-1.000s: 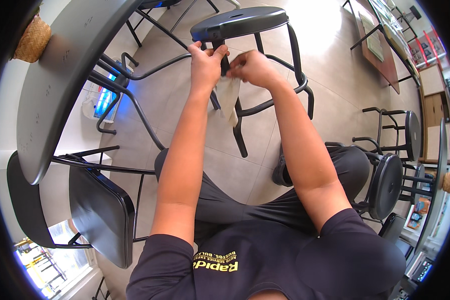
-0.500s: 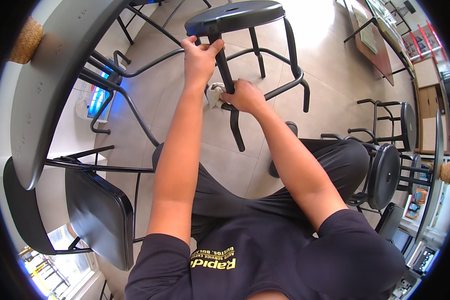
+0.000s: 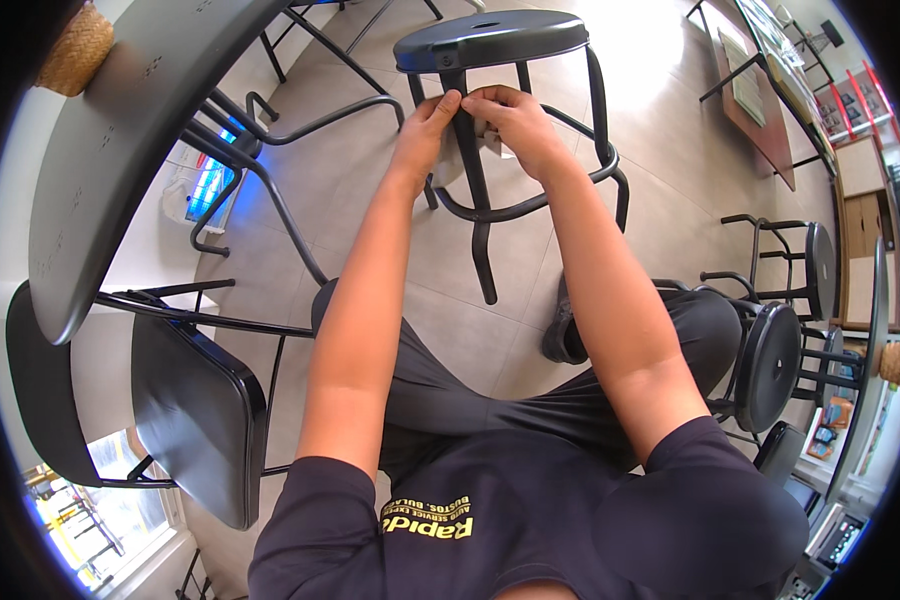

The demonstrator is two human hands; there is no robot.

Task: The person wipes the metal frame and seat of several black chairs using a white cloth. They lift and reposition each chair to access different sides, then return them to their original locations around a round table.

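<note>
A black round metal stool (image 3: 530, 38) stands upright in front of me. My left hand (image 3: 423, 143) is closed at the top of its near leg (image 3: 477, 180), thumb on the leg just below the seat. Across from it, my right hand (image 3: 522, 128) is closed against the other side of the same leg, fingertips by the left thumb. A whitish cloth (image 3: 491, 147) hangs under the right hand, behind the leg; most of it is covered by the hand and leg. The stool's ring footrest (image 3: 510, 210) lies lower down.
A grey table (image 3: 110, 150) with a woven basket (image 3: 76, 52) stands at left. Nearer is a black folding chair (image 3: 195, 420). More black stools (image 3: 768, 368) stand at right. A blue-lit device (image 3: 213, 185) sits by the left wall.
My right hand has moved up the near leg with the cloth, from the footrest to just below the seat. The left hand has shifted slightly lower and right. The stool appears slightly further right.
</note>
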